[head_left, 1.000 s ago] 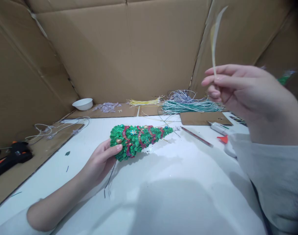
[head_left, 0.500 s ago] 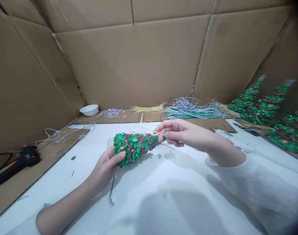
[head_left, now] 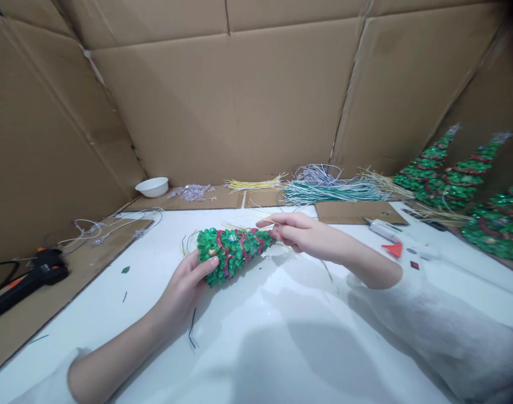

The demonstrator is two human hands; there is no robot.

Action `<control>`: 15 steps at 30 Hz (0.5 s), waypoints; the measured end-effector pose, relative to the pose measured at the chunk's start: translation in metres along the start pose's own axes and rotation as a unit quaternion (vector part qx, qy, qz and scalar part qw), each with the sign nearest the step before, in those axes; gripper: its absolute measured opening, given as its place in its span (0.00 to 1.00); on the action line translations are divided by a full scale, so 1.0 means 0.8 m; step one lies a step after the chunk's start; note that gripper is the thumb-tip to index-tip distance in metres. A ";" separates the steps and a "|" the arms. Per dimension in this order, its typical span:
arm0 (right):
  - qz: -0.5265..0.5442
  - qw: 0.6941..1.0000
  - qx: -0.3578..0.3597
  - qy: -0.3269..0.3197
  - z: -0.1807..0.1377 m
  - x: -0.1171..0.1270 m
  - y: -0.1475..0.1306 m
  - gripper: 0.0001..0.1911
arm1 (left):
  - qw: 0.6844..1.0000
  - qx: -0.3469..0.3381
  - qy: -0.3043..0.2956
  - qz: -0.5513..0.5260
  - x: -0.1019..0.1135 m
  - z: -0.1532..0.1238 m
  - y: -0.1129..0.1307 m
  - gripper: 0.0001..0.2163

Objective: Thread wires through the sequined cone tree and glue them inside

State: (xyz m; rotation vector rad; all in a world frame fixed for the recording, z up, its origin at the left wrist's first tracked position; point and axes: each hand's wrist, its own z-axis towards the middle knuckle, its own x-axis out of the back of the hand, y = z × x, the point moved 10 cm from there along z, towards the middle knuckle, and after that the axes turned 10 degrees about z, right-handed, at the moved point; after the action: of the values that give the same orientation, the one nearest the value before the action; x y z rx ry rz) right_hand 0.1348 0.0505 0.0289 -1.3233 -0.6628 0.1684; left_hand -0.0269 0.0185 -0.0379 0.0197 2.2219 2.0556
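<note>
A small green glittery Christmas tree (head_left: pixel 231 251) with red garland and gold beads lies on its side on the white table (head_left: pixel 282 336). My left hand (head_left: pixel 184 286) grips its wide base from below. My right hand (head_left: pixel 301 233) is at the tree's tip, fingers pinched on a thin pale yellow wire (head_left: pixel 248 220) that runs across the top of the tree.
Bundles of yellow wires (head_left: pixel 252 183) and teal wires (head_left: pixel 332 192) lie at the back, with a white bowl (head_left: pixel 152 186) at left. A black glue gun (head_left: pixel 29 275) rests at far left. Finished green trees (head_left: pixel 454 174) stand at right. A white tube (head_left: pixel 385 230) lies near them.
My right hand came down from high at the right, where it held the yellow wire up, to the tree's tip and now lays the wire along the tree. The left hand stayed put.
</note>
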 end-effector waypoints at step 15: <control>-0.143 0.986 0.081 0.038 -0.012 -0.037 -0.009 0.11 | 0.999 -0.004 -0.032 -0.020 -0.012 0.005 0.002 0.17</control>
State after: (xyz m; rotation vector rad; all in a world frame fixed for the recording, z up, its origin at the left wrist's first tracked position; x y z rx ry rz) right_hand 0.1140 0.0267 0.0247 -1.0610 -0.7492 -0.0602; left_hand -0.0175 0.0220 -0.0356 0.0409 2.1594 2.0135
